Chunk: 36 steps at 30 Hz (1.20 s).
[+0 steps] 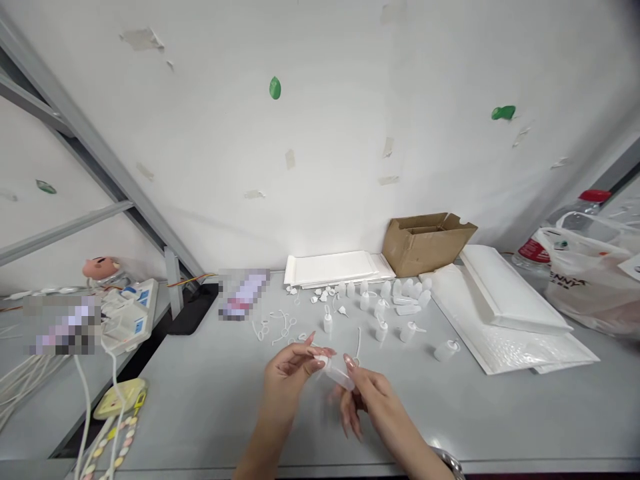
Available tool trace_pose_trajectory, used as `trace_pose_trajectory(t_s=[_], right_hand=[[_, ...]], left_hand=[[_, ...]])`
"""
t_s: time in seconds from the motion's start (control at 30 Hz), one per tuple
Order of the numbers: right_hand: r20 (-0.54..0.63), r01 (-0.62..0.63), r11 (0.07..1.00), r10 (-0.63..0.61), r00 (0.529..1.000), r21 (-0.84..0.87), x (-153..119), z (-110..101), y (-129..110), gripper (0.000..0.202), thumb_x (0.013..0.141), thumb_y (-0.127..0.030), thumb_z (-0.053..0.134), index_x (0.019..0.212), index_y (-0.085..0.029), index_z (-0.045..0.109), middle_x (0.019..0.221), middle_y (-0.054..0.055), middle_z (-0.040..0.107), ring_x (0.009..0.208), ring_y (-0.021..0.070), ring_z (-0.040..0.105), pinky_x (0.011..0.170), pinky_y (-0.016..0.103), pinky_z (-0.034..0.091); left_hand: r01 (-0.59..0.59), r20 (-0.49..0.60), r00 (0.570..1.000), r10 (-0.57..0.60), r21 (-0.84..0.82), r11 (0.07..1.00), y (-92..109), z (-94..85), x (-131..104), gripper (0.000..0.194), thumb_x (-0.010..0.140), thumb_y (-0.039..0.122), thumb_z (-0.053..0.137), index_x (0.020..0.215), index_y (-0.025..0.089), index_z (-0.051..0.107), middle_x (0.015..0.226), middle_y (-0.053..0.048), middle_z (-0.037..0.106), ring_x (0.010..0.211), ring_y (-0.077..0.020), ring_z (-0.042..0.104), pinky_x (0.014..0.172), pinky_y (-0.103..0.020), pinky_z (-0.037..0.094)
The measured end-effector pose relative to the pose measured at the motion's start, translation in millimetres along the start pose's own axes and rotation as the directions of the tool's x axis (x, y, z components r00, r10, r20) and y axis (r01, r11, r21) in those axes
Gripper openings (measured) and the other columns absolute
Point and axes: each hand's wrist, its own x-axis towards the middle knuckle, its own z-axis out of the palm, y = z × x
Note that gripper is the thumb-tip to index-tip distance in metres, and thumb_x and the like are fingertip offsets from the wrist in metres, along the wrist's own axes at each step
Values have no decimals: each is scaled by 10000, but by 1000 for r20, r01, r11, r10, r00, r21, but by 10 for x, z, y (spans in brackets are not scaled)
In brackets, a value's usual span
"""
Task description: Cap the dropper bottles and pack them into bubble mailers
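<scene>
Between my two hands, above the grey table, is a small translucent squeeze bottle (340,376), tilted with its white cap end to the left. My left hand (290,368) pinches it at the cap end. The fingers of my right hand (369,392) grip the bottle's lower end. Beyond them, one capped bottle (328,324) stands upright. More capped bottles (381,331) stand to its right, and one bottle (447,350) lies on its side. Loose white looped straps (285,327) and small white caps (325,294) are scattered behind my hands.
Uncapped bottles (407,310) cluster before a brown cardboard box (430,247). White padded envelopes (480,333) lie at right, beside a plastic bag (590,287). Flat white packets (330,268) rest against the wall. At left are a blurred phone (245,293), a power strip (133,317) and cables.
</scene>
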Motion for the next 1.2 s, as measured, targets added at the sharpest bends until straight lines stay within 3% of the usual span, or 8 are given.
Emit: trace_pose_trajectory(t_s=[0.1, 0.17, 0.37, 0.6, 0.77, 0.93, 1.07, 1.2], right_hand=[[-123, 143, 989, -146, 982, -36, 11, -26, 43, 398, 643, -510, 714, 834, -172, 628, 564, -33, 572, 494, 108, 535, 519, 226, 444], [-144, 163, 986, -168, 975, -41, 10, -31, 53, 395, 626, -482, 740, 840, -175, 614, 580, -40, 564, 520, 107, 541, 545, 227, 450], [74, -69, 996, 65, 995, 57, 8, 17, 50, 589, 754, -705, 405, 575, -157, 529, 383, -20, 488, 294, 75, 380, 327, 206, 281], [-110, 157, 982, -168, 980, -101, 17, -19, 113, 387, 684, -526, 673, 832, -178, 589, 617, -33, 536, 547, 117, 522, 553, 246, 424], [82, -44, 987, 32, 996, 153, -9, -28, 49, 414, 715, -546, 636, 663, -145, 547, 456, -69, 452, 348, 35, 316, 408, 204, 253], [384, -371, 831, 210, 899, 414, -34, -45, 27, 338, 744, -453, 652, 689, -130, 572, 408, -109, 347, 339, 11, 189, 399, 185, 196], [219, -162, 950, 104, 970, 268, -5, -34, 53, 415, 753, -541, 596, 704, -129, 583, 450, -43, 499, 338, 49, 353, 386, 202, 279], [65, 32, 996, -37, 997, 81, 16, -34, 57, 388, 721, -517, 650, 705, -135, 587, 608, -14, 568, 459, 70, 481, 504, 220, 389]], left_hand=[[99, -93, 990, -102, -39, 994, -34, -1, 1, 89, 627, 267, 735, 641, 209, 669, 765, -53, 758, 1048, -262, 599, 1020, -451, 310], [115, -107, 987, -121, -60, 992, -59, 3, 5, 101, 623, 276, 739, 653, 206, 673, 774, -53, 756, 1046, -263, 598, 998, -441, 335], [12, -50, 999, -18, -108, 994, -70, 30, 36, 89, 600, 252, 747, 616, 203, 675, 689, -20, 739, 923, -215, 645, 1034, -396, 300], [26, -96, 995, -32, -61, 998, -109, 14, 25, 55, 618, 228, 725, 637, 205, 679, 740, -39, 743, 1039, -241, 587, 1026, -421, 308], [-102, -4, 995, 102, -51, 993, -119, 1, 22, 55, 656, 158, 695, 644, 210, 682, 669, -2, 713, 857, -178, 634, 1069, -400, 258], [-183, 150, 972, 179, 13, 983, -31, -28, 38, 148, 668, 71, 662, 634, 214, 686, 628, 18, 681, 690, -140, 624, 1090, -387, 228], [-156, 92, 985, 149, 72, 985, -7, -40, 33, 125, 677, 103, 670, 641, 222, 685, 661, 16, 698, 745, -148, 639, 1090, -373, 231], [15, -23, 1000, -13, 63, 998, -30, 9, -6, 38, 687, 236, 696, 713, 209, 695, 804, -41, 738, 994, -228, 607, 1025, -395, 334]])
